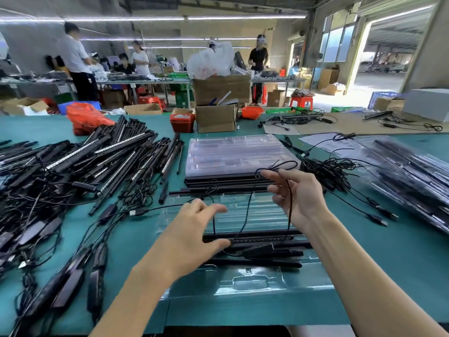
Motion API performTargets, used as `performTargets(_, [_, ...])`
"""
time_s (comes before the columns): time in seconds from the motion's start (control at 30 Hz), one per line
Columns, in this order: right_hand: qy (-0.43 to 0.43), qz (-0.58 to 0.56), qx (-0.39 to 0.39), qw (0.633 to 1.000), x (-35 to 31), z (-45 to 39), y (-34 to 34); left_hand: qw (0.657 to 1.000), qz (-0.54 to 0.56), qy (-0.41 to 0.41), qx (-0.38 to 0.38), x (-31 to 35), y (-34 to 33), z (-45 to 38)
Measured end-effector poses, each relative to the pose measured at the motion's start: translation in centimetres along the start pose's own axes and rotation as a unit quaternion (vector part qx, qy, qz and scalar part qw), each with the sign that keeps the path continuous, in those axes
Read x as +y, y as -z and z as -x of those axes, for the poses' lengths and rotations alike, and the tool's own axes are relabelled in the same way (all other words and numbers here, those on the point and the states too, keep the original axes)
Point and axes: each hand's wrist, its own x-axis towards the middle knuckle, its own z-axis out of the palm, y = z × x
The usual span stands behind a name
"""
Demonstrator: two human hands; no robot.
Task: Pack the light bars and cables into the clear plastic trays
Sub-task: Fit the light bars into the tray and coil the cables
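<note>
Cable [246, 215] in right grip [295, 193] (looped)

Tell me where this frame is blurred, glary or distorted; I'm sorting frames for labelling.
Head view: the packed trays at right are smeared by motion blur; the left hand and right hand stay fairly sharp; glare whitens the stack of clear trays; the doorway is overexposed; wide-angle distortion bends the table edge and ceiling lights.

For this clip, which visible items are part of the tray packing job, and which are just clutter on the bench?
Job items: clear tray; light bars in it; black cable held by right hand, left hand beside it; loose bar pile; empty tray stack.

Lying about: orange bag; cardboard box; red bin.
</note>
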Motion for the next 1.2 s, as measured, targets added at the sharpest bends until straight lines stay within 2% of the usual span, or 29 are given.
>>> performTargets(0.1, [-0.006,0.013,-0.045,0.999,-0.3,0.1,-0.1,0.998,-0.048,-0.026,-0.027,0.5,-1.9,-0.4])
performTargets(0.23, [-0.008,0.011,-0.105,0.994,-0.5,0.0,0.3,0.982,-0.162,-0.091,0.037,1.4,-3.8,0.1])
performTargets(0.33, [0.003,-0.007,-0.127,0.992,-0.5,-0.1,0.6,0.973,-0.149,-0.175,0.039,2.0,-4.1,0.2])
performTargets(0.4, [0.004,-0.013,-0.137,0.991,-0.4,-0.1,0.6,0.973,-0.11,-0.203,0.021,2.5,-4.0,0.1])
performTargets(0.5, [0.013,-0.013,-0.142,0.99,-0.3,0.0,0.6,0.978,-0.059,-0.198,0.012,2.9,-3.9,-0.1])
performTargets(0.57, [0.028,-0.002,-0.135,0.99,-0.5,-0.1,1.0,0.987,-0.007,-0.161,0.007,2.9,-3.5,0.1])
performTargets(0.63, [0.044,0.024,-0.11,0.993,-0.6,-0.3,1.5,0.99,0.037,-0.134,0.015,2.7,-2.9,0.4])
performTargets(0.7, [0.051,0.046,-0.075,0.995,-0.4,-0.5,2.3,0.99,0.059,-0.128,-0.015,2.8,-2.5,0.7])
performTargets(0.77, [0.052,0.057,-0.048,0.996,0.1,-0.7,2.9,0.989,0.036,-0.138,-0.047,2.9,-2.7,0.9])
performTargets(0.83, [0.057,0.067,-0.031,0.996,0.6,-0.8,3.5,0.988,-0.009,-0.154,-0.029,3.0,-3.1,1.1])
performTargets(0.97, [0.076,0.096,-0.014,0.992,1.1,-1.1,4.8,0.983,-0.032,-0.179,0.011,3.1,-3.8,1.8])
performTargets(1.2, [0.07,0.116,-0.03,0.99,1.8,-1.3,6.0,0.985,0.048,-0.163,-0.025,3.0,-4.4,2.9])
